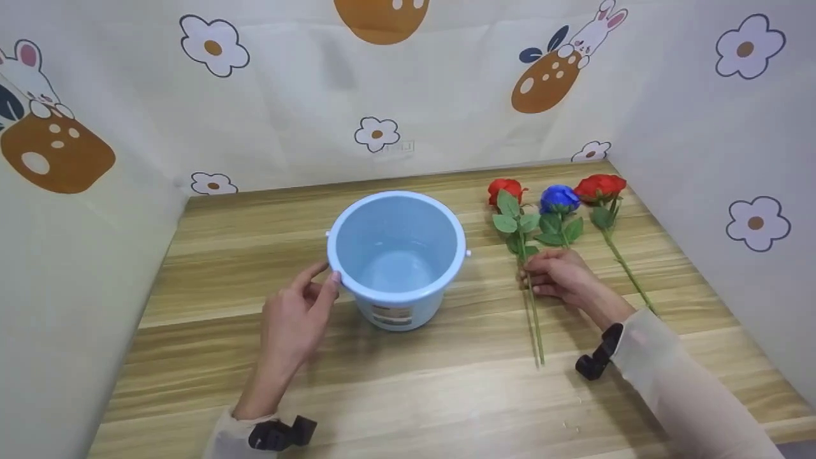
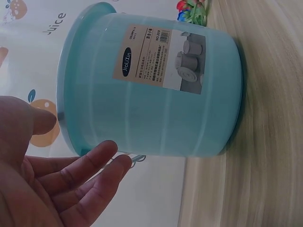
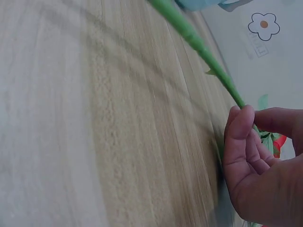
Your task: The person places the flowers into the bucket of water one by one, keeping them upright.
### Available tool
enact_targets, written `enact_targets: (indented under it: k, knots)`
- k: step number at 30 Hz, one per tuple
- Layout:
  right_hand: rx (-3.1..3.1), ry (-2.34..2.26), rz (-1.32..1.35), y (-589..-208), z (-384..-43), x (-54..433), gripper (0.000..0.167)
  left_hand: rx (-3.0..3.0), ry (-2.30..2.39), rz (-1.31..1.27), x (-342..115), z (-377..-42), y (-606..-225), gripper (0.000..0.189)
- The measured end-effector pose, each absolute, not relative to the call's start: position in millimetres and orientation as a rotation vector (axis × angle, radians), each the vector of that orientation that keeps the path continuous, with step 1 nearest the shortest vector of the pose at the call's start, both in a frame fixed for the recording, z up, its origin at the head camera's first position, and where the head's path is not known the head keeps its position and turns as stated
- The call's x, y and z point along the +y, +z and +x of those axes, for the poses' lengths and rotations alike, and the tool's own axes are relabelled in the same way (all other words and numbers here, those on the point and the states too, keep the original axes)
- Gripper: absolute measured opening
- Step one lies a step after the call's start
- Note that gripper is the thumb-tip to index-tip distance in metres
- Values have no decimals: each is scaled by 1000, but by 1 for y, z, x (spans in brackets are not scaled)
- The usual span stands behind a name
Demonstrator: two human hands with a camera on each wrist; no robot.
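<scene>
Fingers (image 3: 236, 144) of my right hand (image 1: 564, 277) pinch the green stem of the left red rose (image 1: 508, 222), right of centre in the frame, its long axis running nearly up and down, blossom toward the top and leaning slightly left, bare stem end toward the bottom. My left hand (image 1: 296, 315) holds the rim of the light-blue bucket (image 1: 424, 305), thumb on its edge, the bucket upright mid-frame on the wooden table (image 1: 223, 268). Toward the upper right lie a blue rose (image 1: 560, 199) and a second red rose (image 1: 599, 188), blossoms pointing up the frame.
</scene>
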State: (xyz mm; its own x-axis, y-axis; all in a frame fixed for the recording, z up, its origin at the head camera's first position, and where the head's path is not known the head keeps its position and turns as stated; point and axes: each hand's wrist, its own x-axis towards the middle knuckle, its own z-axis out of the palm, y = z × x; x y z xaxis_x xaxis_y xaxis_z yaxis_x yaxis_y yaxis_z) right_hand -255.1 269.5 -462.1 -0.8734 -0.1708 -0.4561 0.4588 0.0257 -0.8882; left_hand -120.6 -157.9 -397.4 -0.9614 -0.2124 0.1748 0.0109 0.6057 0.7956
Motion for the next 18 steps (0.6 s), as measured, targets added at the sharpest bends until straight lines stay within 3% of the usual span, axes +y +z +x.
enact_targets:
  k: [18]
  knots:
    - [1793,-1994,306,-460,-254,268,11,-2557,-1389,207,-157,-123,-398,48]
